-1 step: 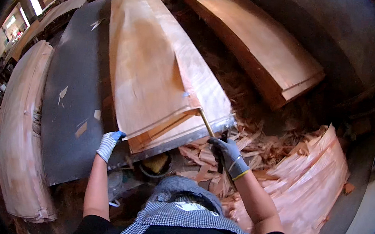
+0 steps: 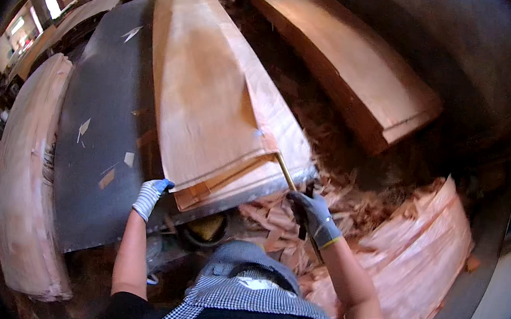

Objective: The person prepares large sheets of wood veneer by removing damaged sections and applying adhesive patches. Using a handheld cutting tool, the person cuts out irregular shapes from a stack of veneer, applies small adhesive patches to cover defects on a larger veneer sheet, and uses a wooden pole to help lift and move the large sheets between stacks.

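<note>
My left hand, in a striped pale glove with blue fingertips, is closed on the near left corner of a large thin wood veneer sheet. My right hand, in a grey glove, grips a thin brass-coloured stick. The stick's far end touches the sheet's near right corner, and its other end sticks out below the hand. Something dark beside the stick in that hand cannot be made out. Under the sheet lie a paler veneer layer and a narrow brown strip.
A dark grey board lies to the left with veneer scraps on it. Beyond it stands a veneer stack. Another stack is at the far right. Torn pieces and a pinkish veneer pile lie near my right arm.
Both hands, the stick and the sheet's near edge appear slightly farther right. The view has shifted a little too. Both grips stay the same.
</note>
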Demonstrator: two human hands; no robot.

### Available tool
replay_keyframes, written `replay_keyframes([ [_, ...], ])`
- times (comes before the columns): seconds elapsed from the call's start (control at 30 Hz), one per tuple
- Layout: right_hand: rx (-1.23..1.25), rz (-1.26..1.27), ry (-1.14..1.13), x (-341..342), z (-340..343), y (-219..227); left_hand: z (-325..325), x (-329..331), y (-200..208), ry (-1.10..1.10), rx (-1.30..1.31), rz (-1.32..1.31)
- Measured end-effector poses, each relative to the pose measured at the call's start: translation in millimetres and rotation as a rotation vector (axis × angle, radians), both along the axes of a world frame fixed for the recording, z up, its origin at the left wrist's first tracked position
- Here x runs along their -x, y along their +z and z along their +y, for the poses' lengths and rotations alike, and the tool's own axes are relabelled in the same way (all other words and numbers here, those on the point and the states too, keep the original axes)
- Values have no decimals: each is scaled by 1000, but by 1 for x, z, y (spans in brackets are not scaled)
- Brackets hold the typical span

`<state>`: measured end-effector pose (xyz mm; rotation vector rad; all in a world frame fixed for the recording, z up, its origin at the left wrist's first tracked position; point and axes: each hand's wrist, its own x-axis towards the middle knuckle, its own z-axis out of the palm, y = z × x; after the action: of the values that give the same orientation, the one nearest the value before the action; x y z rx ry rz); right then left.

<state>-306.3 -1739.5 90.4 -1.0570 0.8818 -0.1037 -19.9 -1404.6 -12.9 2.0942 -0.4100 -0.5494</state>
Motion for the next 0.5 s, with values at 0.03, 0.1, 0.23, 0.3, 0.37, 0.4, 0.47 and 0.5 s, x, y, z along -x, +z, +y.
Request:
replay_keyframes([
  [0.03, 34, 6, -62, 11, -28, -3, -44, 10, 11, -111, -4, 7],
  [0.1, 75, 16, -137, 28, -105, -8, -134, 30, 32, -161, 32, 166],
  [0.23, 245, -10, -274, 53, -228, -4, -264, 50, 36, -306, -39, 326],
  [0.3, 185, 21, -233, 62, -272, 2, -299, 48, 6, -551, -8, 161],
  [0.37, 271, 89, -277, 72, -323, 22, -359, 61, -8, -718, 58, 66],
  [0.4, 306, 94, -294, 80, -350, 26, -389, 69, -10, -663, 138, 225],
  [0.47, 388, 75, -305, 102, -400, 29, -445, 81, -28, -749, 111, 187],
  [0.5, 443, 45, -302, 111, -427, 24, -475, 90, -28, -803, 77, 138],
])
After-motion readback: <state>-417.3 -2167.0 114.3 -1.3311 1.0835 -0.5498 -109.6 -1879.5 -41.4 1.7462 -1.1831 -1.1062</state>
